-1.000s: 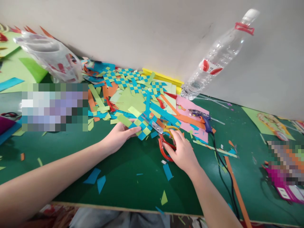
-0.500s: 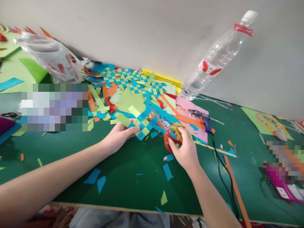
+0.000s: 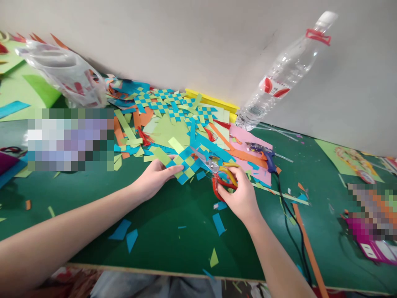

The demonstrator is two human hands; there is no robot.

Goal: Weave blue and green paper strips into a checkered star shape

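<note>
My left hand (image 3: 159,171) pinches a piece of woven paper (image 3: 185,165) in blue and light green checks, thumb on top, with loose strip ends sticking out at its upper left. Through the red and yellow handles, my right hand (image 3: 240,190) grips a pair of scissors (image 3: 214,167). The blades point up and left and lie against the upper right edge of the weave. Several similar checked woven pieces (image 3: 173,103) are heaped behind, on blue and green paper. Cut blue scraps (image 3: 218,224) lie on the green table near my right hand.
A clear plastic bottle (image 3: 279,78) leans by the wall at the back right. A blue glue gun (image 3: 268,159) lies on pink paper, its black cord (image 3: 291,219) running to the front edge. At the back left stands a cup in a plastic bag (image 3: 68,78).
The scissors have moved slightly left and down, and the blades are now at the strips on the weave's right side. My left hand has stayed put with the woven paper.
</note>
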